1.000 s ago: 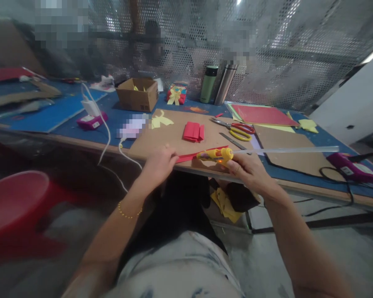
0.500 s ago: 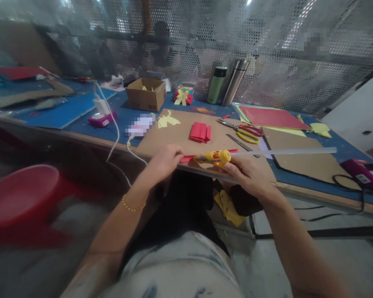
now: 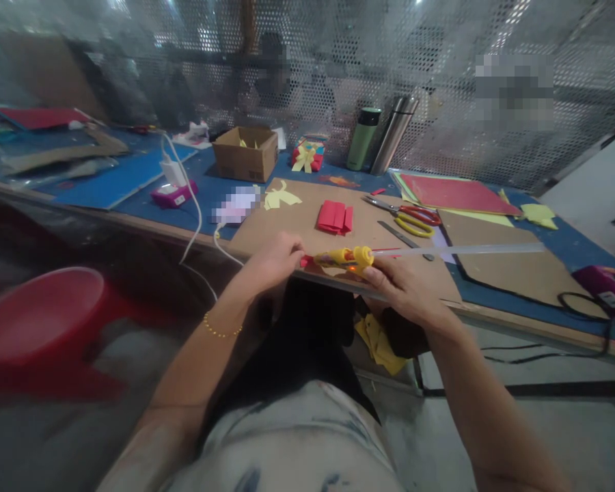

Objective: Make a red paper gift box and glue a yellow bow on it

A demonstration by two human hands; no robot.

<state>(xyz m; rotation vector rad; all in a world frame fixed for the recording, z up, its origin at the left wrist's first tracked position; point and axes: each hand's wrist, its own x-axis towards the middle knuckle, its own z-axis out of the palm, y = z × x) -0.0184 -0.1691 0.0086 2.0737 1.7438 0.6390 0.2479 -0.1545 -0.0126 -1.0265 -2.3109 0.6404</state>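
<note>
L hand (image 3: 277, 263), fingers pinched nearly closed, has the left end of the red strip (image 3: 307, 261) at the near edge of the cardboard sheet (image 3: 277, 225). R hand (image 3: 407, 290) wrapped round yellow glue gun (image 3: 361, 257), nozzle twd left, over the strip; clear glue stick (image 3: 466, 249) pokes out right. Folded red paper (image 3: 333, 217) lies just beyond, scissors (image 3: 390, 207) to its right, yellow bow (image 3: 283, 198) far left. Bottles etc. at far side of surface (image 3: 208, 189).

Head camera looks forward, down over the table (image 3: 171, 220).
</note>
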